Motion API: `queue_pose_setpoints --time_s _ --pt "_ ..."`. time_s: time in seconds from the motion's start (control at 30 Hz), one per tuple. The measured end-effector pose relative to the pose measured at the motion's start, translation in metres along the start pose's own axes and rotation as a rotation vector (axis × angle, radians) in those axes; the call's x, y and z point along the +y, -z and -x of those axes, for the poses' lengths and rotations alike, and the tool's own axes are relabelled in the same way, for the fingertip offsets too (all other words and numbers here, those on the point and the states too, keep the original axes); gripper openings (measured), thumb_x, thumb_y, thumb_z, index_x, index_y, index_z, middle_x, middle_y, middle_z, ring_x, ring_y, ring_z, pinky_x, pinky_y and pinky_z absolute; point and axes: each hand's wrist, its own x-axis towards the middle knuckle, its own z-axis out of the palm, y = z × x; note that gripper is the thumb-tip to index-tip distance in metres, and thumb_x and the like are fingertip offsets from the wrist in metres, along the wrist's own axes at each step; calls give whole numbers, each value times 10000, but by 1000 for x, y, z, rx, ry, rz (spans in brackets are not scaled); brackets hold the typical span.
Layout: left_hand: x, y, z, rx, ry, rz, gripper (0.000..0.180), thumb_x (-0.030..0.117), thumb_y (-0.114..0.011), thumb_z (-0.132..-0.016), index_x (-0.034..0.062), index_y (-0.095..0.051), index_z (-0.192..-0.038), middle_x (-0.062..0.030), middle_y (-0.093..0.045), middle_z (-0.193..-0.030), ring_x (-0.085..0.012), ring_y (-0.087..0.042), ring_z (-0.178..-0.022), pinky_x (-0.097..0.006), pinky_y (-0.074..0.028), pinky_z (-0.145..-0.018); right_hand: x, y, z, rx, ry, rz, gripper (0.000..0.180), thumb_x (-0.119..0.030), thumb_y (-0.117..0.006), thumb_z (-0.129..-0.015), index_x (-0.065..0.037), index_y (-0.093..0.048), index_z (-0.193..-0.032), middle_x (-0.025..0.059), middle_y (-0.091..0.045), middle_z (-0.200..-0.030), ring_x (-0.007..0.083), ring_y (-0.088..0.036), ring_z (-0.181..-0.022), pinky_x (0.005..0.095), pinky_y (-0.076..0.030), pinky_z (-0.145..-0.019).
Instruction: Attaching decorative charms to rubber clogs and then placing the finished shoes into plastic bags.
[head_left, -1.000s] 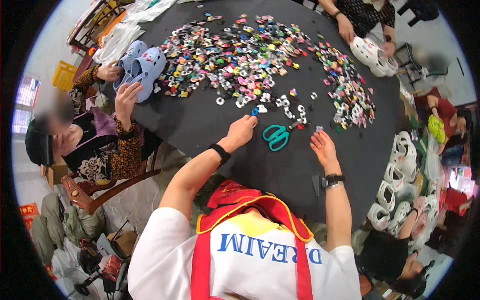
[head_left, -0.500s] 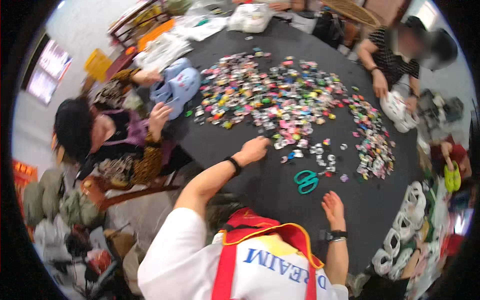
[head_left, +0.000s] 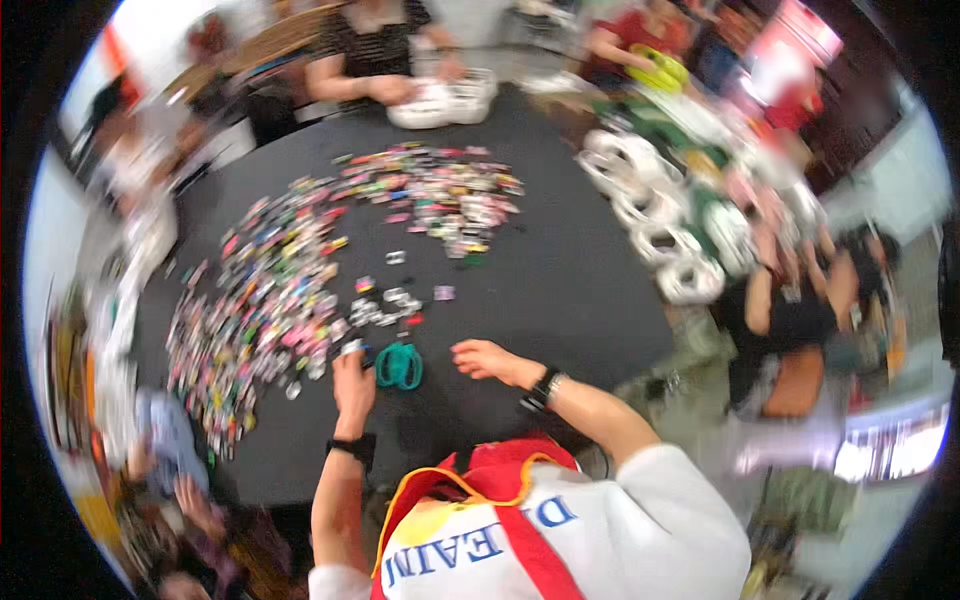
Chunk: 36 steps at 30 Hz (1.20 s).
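My left hand (head_left: pixel 353 385) is at the near edge of a large spread of small colourful shoe charms (head_left: pixel 265 320). Its fingertips meet a few white and dark pieces, and motion blur hides whether it grips any. Just right of it lie teal-handled scissors (head_left: pixel 400 367) on the dark table (head_left: pixel 560 260). My right hand (head_left: pixel 497 362) hovers over the table right of the scissors, fingers stretched out, holding nothing. Beyond the scissors sit some loose white charms (head_left: pixel 385 307) and a purple charm (head_left: pixel 444 293). A second heap of charms (head_left: pixel 440 195) spreads farther back.
Across the table a person holds white clogs (head_left: pixel 440 102). White clogs (head_left: pixel 655 220) line the right side, where more people sit, one with a yellow-green shoe (head_left: pixel 657 70). At the lower left, another person's hands are by a light-blue clog (head_left: pixel 170 435).
My view has swung right, so the table's contents appear farther left. My left hand is now near the scissors. My right hand has turned inward toward them, still open.
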Motion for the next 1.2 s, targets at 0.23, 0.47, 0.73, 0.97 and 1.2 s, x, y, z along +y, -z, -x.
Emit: queue_pose_setpoints --time_s 0.23,0.47,0.73,0.97,1.2 --pt "91 -43 8 -308 -267 152 329 60 -570 -742 42 -530 -1068 -149 -492 -1045 -310 -516 -901 -362 -434 -773 15 104 96 444 101 -248 325 -252 -554 -838 -93 -522 -1120 7 -568 -976 97 -537 -848 258 -450 -710" --pt "127 -71 41 -433 -347 48 319 82 -595 -737 39 -540 -1048 -153 -514 -1029 -314 -506 -925 -375 -416 -805 84 168 203 728 162 -527 292 -195 -582 -810 -84 -529 -1075 22 -597 -907 99 -561 -763 238 -454 -609" --pt "142 -64 59 -295 -239 99 307 39 -579 -748 16 -548 -1053 -145 -539 -975 -258 -541 -796 -329 -450 -717 89 175 199 671 105 -587 214 -210 -563 -820 -96 -554 -1001 -14 -584 -849 70 -530 -714 228 -439 -610" --pt "126 -55 102 -371 -162 38 299 46 -579 -760 43 -546 -1057 -119 -523 -1026 -237 -542 -783 -339 -453 -694 100 174 191 682 23 -370 220 -189 -542 -828 -80 -563 -1018 -12 -576 -830 84 -518 -703 233 -430 -619" --pt "137 -32 138 -377 -125 135 316 97 -570 -780 45 -538 -1090 -136 -548 -1011 -282 -561 -851 -339 -459 -738 97 133 188 498 -11 -284 204 -265 -559 -832 -90 -597 -930 22 -614 -921 113 -562 -856 248 -446 -707"
